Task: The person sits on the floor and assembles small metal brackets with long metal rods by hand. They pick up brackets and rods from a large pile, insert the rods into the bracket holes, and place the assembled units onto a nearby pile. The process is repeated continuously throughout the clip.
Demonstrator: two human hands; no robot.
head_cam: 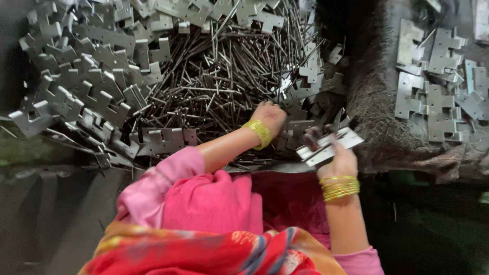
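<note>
**Head view: pin and hinge leaf in hand**

Head view, from the left: loose hinge leaves (76, 97) heap along the pile's left edge, steel pins (214, 86) lying mid-pile. The left hand (269, 117) dips curled into the pins; whether it grips one cannot be told. The right hand (338, 160) is clamped on a folded hinge (331, 145). Best to pick a single straight pin and keep the hinge knuckles level. Flat leaves (433, 86) rest at the right edge.
</note>
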